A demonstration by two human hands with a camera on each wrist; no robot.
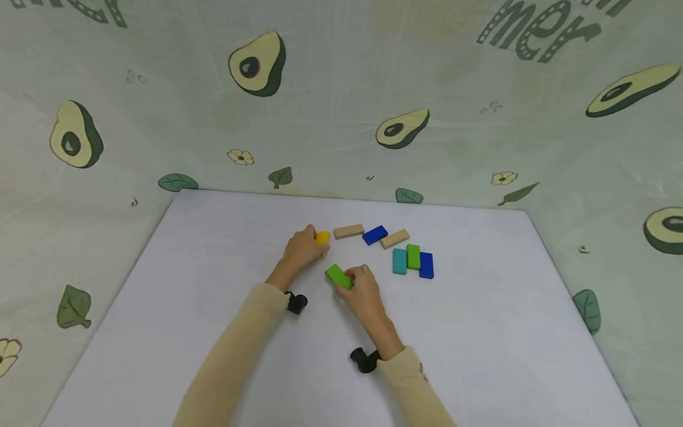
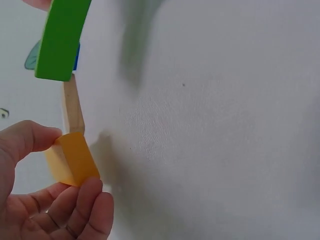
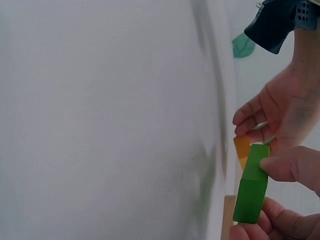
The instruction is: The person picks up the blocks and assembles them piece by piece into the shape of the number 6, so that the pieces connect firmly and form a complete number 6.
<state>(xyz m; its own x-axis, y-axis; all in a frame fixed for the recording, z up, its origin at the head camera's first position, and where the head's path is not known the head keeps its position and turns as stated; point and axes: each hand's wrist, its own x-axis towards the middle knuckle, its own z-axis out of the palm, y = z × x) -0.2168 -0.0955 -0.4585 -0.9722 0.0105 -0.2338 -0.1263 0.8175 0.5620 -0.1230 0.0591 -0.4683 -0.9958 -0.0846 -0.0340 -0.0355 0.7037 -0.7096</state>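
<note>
The left hand (image 1: 303,246) pinches a yellow block (image 1: 322,238) at the left end of a curved row of blocks; in the left wrist view thumb and fingertips hold the yellow block (image 2: 75,160) by opposite sides. Nearer the person, the right hand (image 1: 365,292) holds a green block (image 1: 338,276) between thumb and fingers. The right wrist view shows this green block (image 3: 252,185) tilted, the thumb on one side and fingertips at its lower end. Beside the yellow block lies a wooden block (image 1: 348,231).
Right of that wooden block lie a blue block (image 1: 375,235) and another wooden block (image 1: 395,239). Further right, a teal block (image 1: 399,261), a second green block (image 1: 413,257) and a second blue block (image 1: 426,265) lie side by side on the white table (image 1: 480,332). Patterned cloth (image 1: 331,77) hangs behind.
</note>
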